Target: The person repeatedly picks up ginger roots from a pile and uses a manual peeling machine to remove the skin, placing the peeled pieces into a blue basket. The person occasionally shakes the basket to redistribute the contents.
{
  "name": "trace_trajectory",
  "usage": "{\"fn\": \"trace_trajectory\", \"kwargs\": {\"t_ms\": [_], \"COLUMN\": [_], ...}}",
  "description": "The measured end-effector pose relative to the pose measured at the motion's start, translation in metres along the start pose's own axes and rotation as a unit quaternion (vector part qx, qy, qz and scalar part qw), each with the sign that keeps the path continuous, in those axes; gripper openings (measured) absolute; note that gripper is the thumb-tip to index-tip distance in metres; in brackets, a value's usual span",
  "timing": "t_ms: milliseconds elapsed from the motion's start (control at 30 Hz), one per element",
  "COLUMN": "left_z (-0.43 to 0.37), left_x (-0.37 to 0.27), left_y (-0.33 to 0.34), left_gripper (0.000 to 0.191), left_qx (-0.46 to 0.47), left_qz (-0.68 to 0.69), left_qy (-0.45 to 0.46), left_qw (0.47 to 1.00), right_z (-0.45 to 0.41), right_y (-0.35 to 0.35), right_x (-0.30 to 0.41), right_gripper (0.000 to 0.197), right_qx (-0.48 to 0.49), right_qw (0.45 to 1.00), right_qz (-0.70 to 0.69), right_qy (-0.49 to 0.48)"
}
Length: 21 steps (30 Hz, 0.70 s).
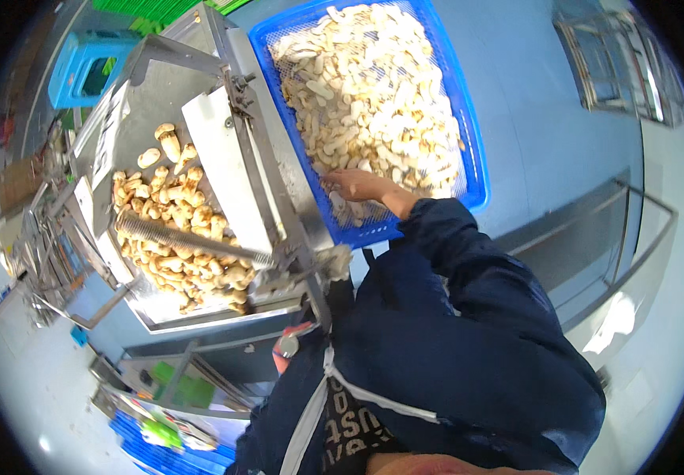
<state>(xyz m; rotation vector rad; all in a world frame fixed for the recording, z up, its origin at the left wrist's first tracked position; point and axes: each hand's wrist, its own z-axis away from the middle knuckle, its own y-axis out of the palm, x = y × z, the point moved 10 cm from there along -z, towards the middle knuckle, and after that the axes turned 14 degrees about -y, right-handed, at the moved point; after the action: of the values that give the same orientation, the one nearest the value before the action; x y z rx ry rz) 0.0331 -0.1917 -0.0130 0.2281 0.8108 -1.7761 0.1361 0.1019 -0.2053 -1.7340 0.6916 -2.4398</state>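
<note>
My right hand (pixel 355 185) reaches palm down into the near part of a blue plastic mesh tray (pixel 477 160), its fingers among sliced pale mushrooms (pixel 371 101). Whether the fingers pinch a slice is hidden from above. Out of view is my left hand. Just left of the tray stands a stainless steel machine (pixel 276 148) with a white plate (pixel 232 172). Whole brown-capped mushrooms (pixel 169 208) lie heaped on its metal pan, with several toward the far side. Across the heap runs a ribbed or coiled metal bar (pixel 169 234).
A light-blue plastic stool (pixel 89 68) stands beyond the machine. Metal frames and parts (pixel 50 255) crowd the far left. On the right are a metal-railed structure (pixel 591 237) and a steel rack (pixel 615 65). A whitish cloth-like piece (pixel 333 261) hangs at the machine's near corner.
</note>
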Motion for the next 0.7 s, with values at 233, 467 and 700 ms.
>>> {"fn": "trace_trajectory", "kwargs": {"t_ms": [233,467,700], "left_z": [0.007,-0.004,-0.025], "left_x": [0.027,0.013,-0.041], "left_y": [0.114,0.15,0.136], "left_gripper": [0.028,0.029,0.024], "left_qx": [0.039,0.024,-0.129], "left_qz": [0.109,0.166,0.24], "left_qy": [-0.154,-0.165,-0.058], "left_qw": [0.981,0.972,0.96], "right_z": [-0.061,-0.017,-0.066], "right_y": [-0.177,-0.171,-0.107], "right_x": [-0.074,-0.01,-0.017], "right_gripper": [0.043,0.053,0.059], "right_qx": [-0.189,-0.126,-0.05], "right_qw": [0.966,0.963,0.873], "right_qz": [-0.151,0.229,0.448], "right_qy": [-0.087,-0.059,-0.187]}}
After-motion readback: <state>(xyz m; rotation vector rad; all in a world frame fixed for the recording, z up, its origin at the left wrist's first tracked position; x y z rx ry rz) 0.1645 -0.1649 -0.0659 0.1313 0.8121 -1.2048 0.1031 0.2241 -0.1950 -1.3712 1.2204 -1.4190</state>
